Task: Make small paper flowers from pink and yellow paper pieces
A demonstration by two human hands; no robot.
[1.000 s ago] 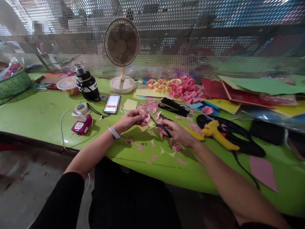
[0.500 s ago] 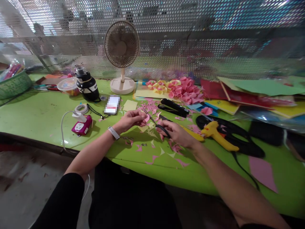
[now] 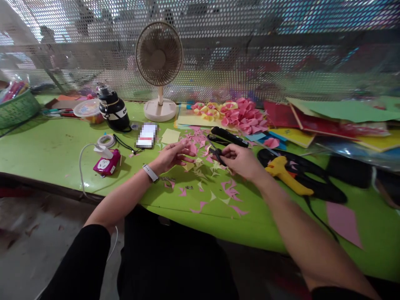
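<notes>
My left hand (image 3: 175,156) hovers over the table, palm turned up and fingers apart. A small pink paper piece (image 3: 192,147) shows at its fingertips; whether it rests on the fingers or lies beyond them I cannot tell. My right hand (image 3: 242,161) is closed around black-handled scissors (image 3: 220,156), whose blades point up and left, away from the left hand. Under and between the hands lie many pink and pale yellow paper scraps (image 3: 199,166). Just behind the scissors rests a black stapler (image 3: 229,136).
At the back stand a fan (image 3: 160,109), a black bottle (image 3: 114,110) and a heap of folded pink paper (image 3: 245,116). A phone (image 3: 146,135) and a magenta power adapter (image 3: 107,163) lie left. A yellow glue gun (image 3: 289,177) lies right, its cable trailing forward.
My left fingers have loosened from a pinch on a pink paper piece and spread. My right hand has drawn the scissors slightly right and away from the left hand.
</notes>
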